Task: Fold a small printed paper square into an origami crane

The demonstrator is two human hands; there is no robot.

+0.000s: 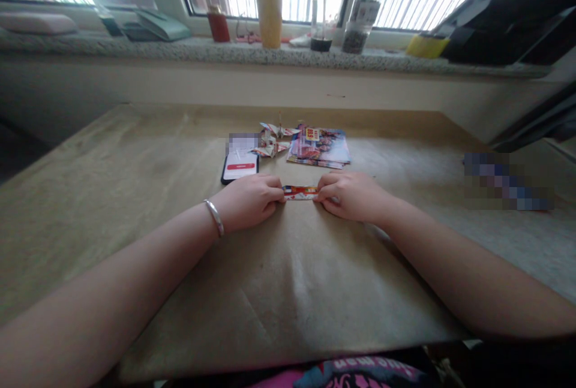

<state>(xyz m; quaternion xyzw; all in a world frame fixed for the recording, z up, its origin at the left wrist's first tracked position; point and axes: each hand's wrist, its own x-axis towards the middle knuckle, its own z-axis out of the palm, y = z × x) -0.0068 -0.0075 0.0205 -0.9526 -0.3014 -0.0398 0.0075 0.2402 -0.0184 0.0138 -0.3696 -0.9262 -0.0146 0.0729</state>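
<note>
A narrow folded strip of printed paper, red, white and multicoloured, lies low over the table between my two hands. My left hand, with a silver bangle on its wrist, pinches the strip's left end. At the right end, my right hand grips it between thumb and curled fingers. Just beyond my left hand rests a phone with its screen lit. Several folded paper cranes stand beside the phone. To their right is a stack of colourful printed sheets.
A tan cloth covers the table. A blurred-out flat item lies at the far right. Behind, the stone windowsill carries a red jar, a tall yellow cylinder, a clear container and a black bag.
</note>
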